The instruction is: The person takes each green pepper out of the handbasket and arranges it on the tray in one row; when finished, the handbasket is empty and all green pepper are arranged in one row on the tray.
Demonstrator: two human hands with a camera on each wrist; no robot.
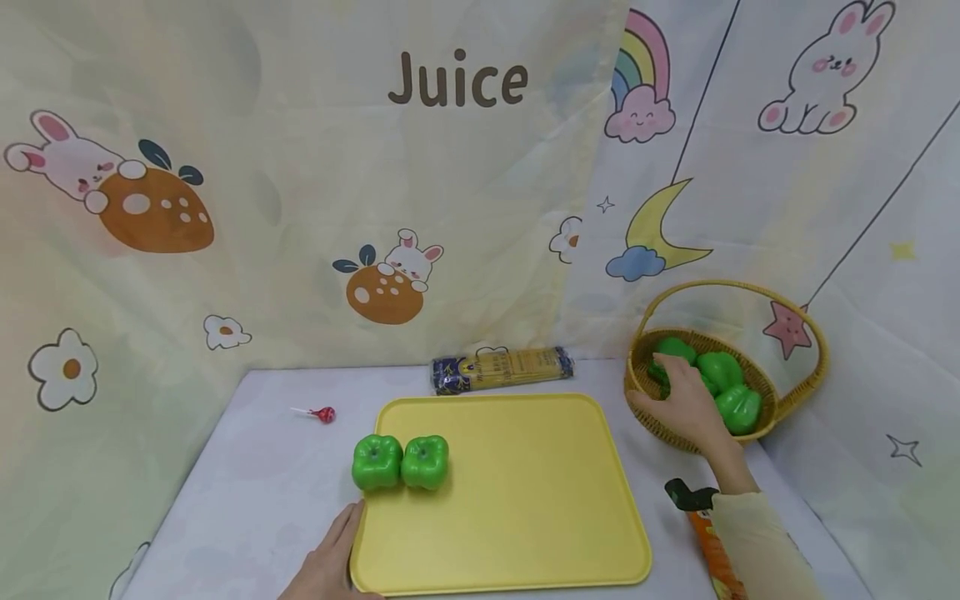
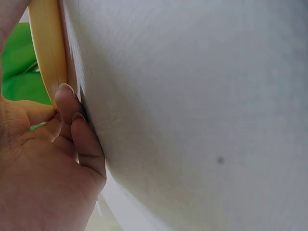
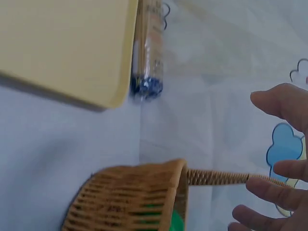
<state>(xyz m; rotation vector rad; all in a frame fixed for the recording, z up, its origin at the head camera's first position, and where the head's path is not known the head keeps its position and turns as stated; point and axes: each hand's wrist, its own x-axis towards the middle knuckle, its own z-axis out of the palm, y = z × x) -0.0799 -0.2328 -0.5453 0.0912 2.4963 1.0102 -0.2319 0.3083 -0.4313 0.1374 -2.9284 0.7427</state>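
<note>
My left hand (image 1: 327,560) grips the yellow tray (image 1: 525,533) at its near left corner; in the left wrist view curled fingers (image 2: 86,142) meet the tray's rim. Two green bell peppers, a left one (image 1: 377,462) and a right one (image 1: 426,462), sit side by side on the tray's left side. Over the left part of a wicker basket (image 1: 768,392) reaches my right hand (image 1: 686,400), its thumb and fingers spread and nothing held between them. Inside the basket lie several green peppers (image 1: 720,371), partly hidden by the hand.
A noodle packet (image 1: 502,369) lies behind the tray. To the left is a red lollipop (image 1: 324,414). An orange packet with a dark green top (image 1: 708,533) lies under my right forearm. The basket's tall handle (image 1: 817,358) arches up against the printed cloth wall.
</note>
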